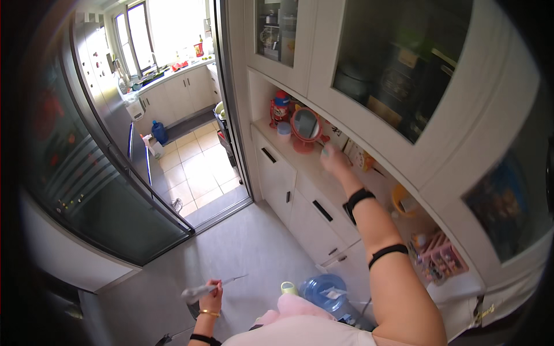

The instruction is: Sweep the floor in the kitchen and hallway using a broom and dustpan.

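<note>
My left hand (212, 295) is low in front of me, closed around a grey-handled tool (197, 294) with a thin pointed shaft; its exact kind is unclear. My right hand (334, 159) reaches into the niche of a white cabinet, just beside a pink round mirror on a stand (306, 125). The fingers are blurred and partly turned away, so whether they hold anything is hidden. Behind the mirror stands a red and blue bottle (281, 106), with a small lidded jar (284, 130) in front of it. A card with cartoon figures (355, 155) leans just beyond my right hand.
Glass-fronted upper doors (389, 73) overhang the niche. Farther along the counter are a yellow round object (402, 200) and a pink organizer (450, 259). A blue water jug (324, 292) stands on the floor near me. A sliding glass door (99, 186) borders the kitchen entrance.
</note>
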{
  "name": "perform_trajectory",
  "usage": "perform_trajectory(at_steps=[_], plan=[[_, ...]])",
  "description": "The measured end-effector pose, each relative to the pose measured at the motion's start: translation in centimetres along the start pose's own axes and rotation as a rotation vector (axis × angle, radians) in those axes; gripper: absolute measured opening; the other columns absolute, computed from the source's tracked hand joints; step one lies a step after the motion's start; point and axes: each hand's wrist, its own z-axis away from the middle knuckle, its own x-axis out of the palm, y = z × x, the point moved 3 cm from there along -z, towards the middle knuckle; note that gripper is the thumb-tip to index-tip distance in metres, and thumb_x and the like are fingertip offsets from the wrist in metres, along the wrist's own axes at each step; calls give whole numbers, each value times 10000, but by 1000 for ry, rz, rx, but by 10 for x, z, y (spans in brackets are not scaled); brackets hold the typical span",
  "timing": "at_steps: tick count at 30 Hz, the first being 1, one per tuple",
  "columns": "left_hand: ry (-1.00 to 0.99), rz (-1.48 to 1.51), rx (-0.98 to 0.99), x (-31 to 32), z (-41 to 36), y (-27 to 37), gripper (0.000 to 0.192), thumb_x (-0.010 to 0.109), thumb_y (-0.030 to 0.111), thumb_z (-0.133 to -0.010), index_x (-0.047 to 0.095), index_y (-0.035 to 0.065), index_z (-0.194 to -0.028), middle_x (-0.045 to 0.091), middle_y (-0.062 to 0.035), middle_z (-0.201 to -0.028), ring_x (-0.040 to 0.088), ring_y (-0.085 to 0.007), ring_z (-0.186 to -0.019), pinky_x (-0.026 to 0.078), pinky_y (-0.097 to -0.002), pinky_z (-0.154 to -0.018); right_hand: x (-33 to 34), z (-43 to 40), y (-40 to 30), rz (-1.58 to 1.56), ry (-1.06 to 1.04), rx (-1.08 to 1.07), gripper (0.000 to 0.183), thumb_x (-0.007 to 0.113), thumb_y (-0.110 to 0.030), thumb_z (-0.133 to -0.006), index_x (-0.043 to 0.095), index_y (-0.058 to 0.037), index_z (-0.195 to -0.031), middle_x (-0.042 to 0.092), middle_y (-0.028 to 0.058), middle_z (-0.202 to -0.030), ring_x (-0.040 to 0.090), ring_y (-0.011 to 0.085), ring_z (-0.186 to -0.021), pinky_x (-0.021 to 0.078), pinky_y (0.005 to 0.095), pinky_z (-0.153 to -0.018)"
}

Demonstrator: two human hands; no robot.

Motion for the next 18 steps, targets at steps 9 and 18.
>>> perform_trajectory(at_steps=[9, 18], plan=[[196, 540, -192, -7, 17, 56, 67, 489, 50, -857, 534, -1, -861, 606, -72, -865, 587, -94, -680, 477, -204, -606, 35, -161, 12, -305, 335, -148, 343, 532, -132, -759, 493, -53, -1090, 531, 180, -1072, 520, 346, -970, 424, 397, -822], [187, 471, -201, 1, 9, 82, 73, 500, 40, -851, 547, -12, -872, 607, -78, -830, 601, -106, -667, 489, -205, -586, 42, -156, -7, -268, 334, -190, 225, 524, -92, -760, 530, -57, -982, 535, 151, -1014, 503, 324, -971, 412, 391, -818]])
